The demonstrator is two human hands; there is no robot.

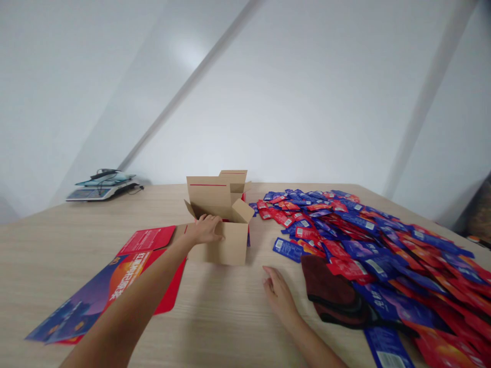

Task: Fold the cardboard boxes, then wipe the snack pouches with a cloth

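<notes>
My left hand [207, 229] grips the near edge of an open cardboard box [230, 245], its fingers over the rim and partly hidden inside. The box's flaps stand up and outward, and a bit of red shows within. Low over the table, my right hand [276, 292] holds nothing, with its fingers loosely extended and somewhat apart. It is between the box and a dark brown cloth item with black edging [330, 283]. Beneath my left forearm lies a flattened red and blue printed carton [130, 271].
A large heap of red and blue packets [345, 230] covers the right side of the table [222, 317]. Behind the first box stands another open cardboard box [235, 179]. At the back left is a scale [103, 191] with flat items and a cable on top.
</notes>
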